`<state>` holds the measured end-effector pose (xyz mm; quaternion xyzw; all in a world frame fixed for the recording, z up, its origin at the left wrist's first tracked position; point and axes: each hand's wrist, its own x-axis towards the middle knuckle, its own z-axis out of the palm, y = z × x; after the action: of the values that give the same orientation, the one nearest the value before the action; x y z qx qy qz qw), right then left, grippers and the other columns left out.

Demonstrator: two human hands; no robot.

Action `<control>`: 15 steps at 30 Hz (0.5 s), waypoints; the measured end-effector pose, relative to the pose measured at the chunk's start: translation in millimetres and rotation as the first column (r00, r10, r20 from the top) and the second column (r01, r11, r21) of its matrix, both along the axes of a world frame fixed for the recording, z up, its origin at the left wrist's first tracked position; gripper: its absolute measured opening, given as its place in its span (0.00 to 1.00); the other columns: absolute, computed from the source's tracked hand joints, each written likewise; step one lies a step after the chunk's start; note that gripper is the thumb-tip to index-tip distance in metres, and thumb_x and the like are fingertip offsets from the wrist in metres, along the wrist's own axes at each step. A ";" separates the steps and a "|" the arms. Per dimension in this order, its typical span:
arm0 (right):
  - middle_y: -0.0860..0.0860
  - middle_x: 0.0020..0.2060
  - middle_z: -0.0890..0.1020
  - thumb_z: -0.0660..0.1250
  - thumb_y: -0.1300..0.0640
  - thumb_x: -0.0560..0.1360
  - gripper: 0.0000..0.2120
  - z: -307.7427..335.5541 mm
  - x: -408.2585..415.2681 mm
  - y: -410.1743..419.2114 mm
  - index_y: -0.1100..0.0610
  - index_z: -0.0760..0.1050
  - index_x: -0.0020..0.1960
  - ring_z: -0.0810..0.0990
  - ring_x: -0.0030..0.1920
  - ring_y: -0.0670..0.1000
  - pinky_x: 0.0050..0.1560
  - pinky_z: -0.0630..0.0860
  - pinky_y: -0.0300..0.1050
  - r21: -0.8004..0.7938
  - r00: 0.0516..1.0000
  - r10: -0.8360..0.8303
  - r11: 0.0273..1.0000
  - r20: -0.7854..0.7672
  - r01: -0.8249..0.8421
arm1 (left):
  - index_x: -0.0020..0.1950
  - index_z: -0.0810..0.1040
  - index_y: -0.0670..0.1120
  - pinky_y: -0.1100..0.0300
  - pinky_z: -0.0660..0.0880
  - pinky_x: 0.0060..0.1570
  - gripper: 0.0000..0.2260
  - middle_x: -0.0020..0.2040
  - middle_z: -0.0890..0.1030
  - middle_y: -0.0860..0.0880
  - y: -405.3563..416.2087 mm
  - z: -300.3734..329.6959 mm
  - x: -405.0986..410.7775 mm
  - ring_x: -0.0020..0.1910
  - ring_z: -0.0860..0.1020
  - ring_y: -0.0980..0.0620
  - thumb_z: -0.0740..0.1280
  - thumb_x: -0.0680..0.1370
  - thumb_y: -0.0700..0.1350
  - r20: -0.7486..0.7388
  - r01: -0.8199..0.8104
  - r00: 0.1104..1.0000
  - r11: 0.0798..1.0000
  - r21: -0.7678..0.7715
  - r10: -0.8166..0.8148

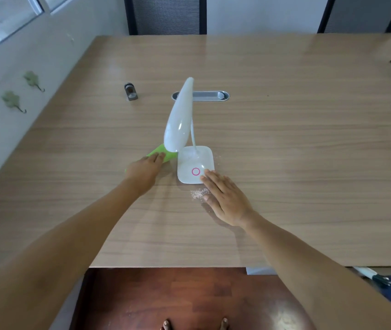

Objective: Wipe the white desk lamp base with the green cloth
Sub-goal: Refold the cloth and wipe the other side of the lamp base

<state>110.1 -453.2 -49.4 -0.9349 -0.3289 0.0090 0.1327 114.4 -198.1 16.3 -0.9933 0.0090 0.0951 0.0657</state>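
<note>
Left hand [144, 169] lies flat and unclenched on the crumpled green cloth [160, 154] beside the square white plastic lamp base [195, 164], so it should gather the cloth before sweeping, while the right hand [224, 198], its grip released, steadies the base's near corner.

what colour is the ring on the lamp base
Pink, a thin ring on the white lamp base; the head view shows it.

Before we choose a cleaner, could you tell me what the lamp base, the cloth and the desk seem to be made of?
Lamp base: apparently glossy white plastic, showing reflections. Green cloth: soft matte fabric, possibly microfibre. Desk: wood-grain top with slight sheen, probably laminate.
</note>
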 end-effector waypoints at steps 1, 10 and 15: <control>0.51 0.75 0.62 0.39 0.42 0.79 0.30 0.2 0.3 -0.8 0.54 0.60 0.74 0.61 0.74 0.52 0.73 0.62 0.53 -0.012 1.000 -0.003 1.000 0.003 0.003 | 0.77 0.52 0.44 0.46 0.73 0.60 0.29 0.77 0.60 0.44 7.8 2.1 -3.6 0.71 0.68 0.41 0.57 0.77 0.34 -0.002 -0.013 1.000 1.000 0.017 0.013; 0.52 0.75 0.62 0.37 0.40 0.78 0.32 1.5 -0.9 3.7 0.56 0.60 0.73 0.64 0.73 0.54 0.72 0.64 0.54 -0.094 0.999 -0.023 0.995 0.024 0.025 | 0.76 0.54 0.42 0.47 0.73 0.61 0.24 0.77 0.60 0.41 88.5 11.6 -49.3 0.73 0.64 0.42 0.53 0.81 0.37 -0.007 -0.119 0.992 0.976 0.183 0.123; 0.53 0.74 0.65 0.35 0.39 0.77 0.35 7.5 -1.4 9.0 0.56 0.62 0.72 0.66 0.72 0.53 0.71 0.60 0.49 -0.135 0.998 -0.039 0.990 0.047 0.045 | 0.66 0.73 0.36 0.45 0.76 0.59 0.27 0.66 0.76 0.36 111.4 -8.2 -81.9 0.64 0.76 0.36 0.67 0.67 0.30 0.029 0.143 0.989 0.989 0.033 -0.144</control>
<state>108.8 -444.3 -41.8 -0.9485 -0.3108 0.0080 0.0615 32.4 -86.7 8.1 -0.9903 0.0778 0.0750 0.0878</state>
